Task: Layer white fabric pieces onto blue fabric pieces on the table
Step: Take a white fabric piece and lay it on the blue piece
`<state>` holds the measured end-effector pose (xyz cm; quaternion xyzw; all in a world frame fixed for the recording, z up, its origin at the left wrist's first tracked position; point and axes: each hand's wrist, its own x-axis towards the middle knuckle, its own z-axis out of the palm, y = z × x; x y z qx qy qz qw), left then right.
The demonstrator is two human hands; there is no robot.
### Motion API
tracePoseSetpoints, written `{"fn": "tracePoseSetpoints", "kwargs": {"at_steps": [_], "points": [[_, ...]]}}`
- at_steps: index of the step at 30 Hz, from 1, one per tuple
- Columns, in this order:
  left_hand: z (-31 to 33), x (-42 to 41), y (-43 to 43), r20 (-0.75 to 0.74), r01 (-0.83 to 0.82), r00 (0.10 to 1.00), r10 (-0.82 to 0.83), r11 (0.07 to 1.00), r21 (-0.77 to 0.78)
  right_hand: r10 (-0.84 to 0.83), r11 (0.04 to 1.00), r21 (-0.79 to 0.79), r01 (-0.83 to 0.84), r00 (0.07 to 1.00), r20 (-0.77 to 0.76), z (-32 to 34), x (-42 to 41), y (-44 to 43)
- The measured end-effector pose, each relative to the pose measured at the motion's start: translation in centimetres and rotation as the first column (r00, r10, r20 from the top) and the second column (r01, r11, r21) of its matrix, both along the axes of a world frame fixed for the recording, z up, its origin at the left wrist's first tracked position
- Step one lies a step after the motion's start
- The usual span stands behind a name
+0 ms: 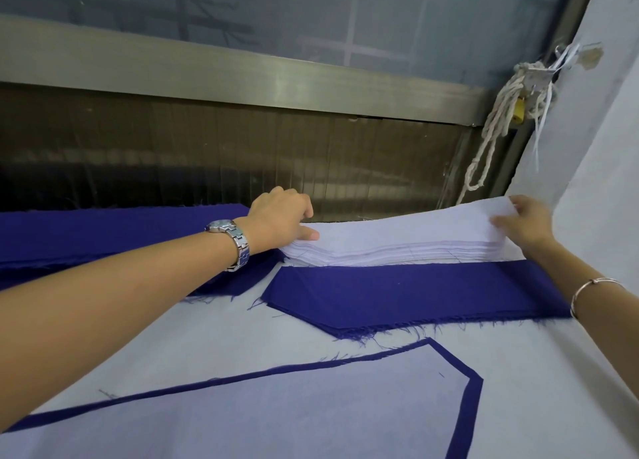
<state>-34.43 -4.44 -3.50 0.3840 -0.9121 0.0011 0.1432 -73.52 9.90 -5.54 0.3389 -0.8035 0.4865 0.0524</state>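
On the near part of the table (207,334), one white piece (276,413) has already been laid over a blue piece (460,424), which shows only as a border around it. Just beyond, a blue stack (415,292) is left uncovered, so more layering appears to remain. Farthest off, the white stack (380,247) is touched by the left hand (283,220), thumb on top and fingers curled at its far edge, any grip untellable, while the top sheet (449,216) is pinched and raised by the right hand (525,225).
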Motion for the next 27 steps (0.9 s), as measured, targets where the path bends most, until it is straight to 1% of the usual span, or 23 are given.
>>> {"fn": "tracePoseSetpoints", "kwargs": {"at_steps": [2,5,8,10,12,14,16,19,23,25,27], "points": [[-0.1,-0.1,-0.3,0.027,0.013,1.0,-0.014,1.0,0.016,0.022,1.0,0.008,-0.022,1.0,0.001,-0.1,-0.3,0.5],[0.0,-0.5,-0.6,0.06,0.033,0.998,-0.036,0.998,0.05,0.039,0.999,-0.026,-0.038,0.998,0.051,-0.4,-0.8,1.3],[0.2,-0.6,-0.6,0.056,0.06,0.996,-0.063,0.997,0.045,0.056,0.998,-0.022,-0.055,0.995,0.079,-0.7,-0.8,1.8],[0.3,-0.5,-0.5,0.041,0.068,0.997,-0.067,0.998,-0.006,0.048,0.999,-0.021,-0.046,0.996,0.081,-0.9,-0.6,1.9],[0.4,-0.3,-0.2,0.019,0.079,0.997,-0.077,0.992,-0.1,0.04,0.999,-0.041,-0.036,0.995,0.093,-0.8,-0.4,2.1],[0.8,0.2,0.4,-0.039,0.084,0.995,-0.09,0.986,-0.142,0.028,0.998,-0.062,-0.021,0.994,0.11,-0.5,-0.3,2.4],[1.6,1.1,1.0,-0.157,0.09,0.982,-0.102,0.993,-0.08,0.026,0.997,-0.08,-0.016,0.991,0.133,0.0,-0.4,2.8],[3.3,3.3,1.9,-0.344,0.141,0.932,-0.117,0.989,0.045,0.049,0.995,-0.097,-0.034,0.986,0.158,1.1,0.0,3.3],[5.1,7.5,3.1,-0.433,0.16,0.894,-0.115,0.985,0.07,0.14,0.988,-0.086,-0.128,0.979,0.148,2.9,2.2,4.2],[5.7,9.9,3.6,-0.478,0.147,0.876,-0.064,0.979,0.14,0.201,0.98,-0.044,-0.197,0.968,0.153,3.7,3.6,4.7],[5.9,12.7,4.3,-0.52,0.133,0.854,0.02,0.958,0.255,0.259,0.965,-0.011,-0.262,0.946,0.195,4.4,5.0,5.3]]}}
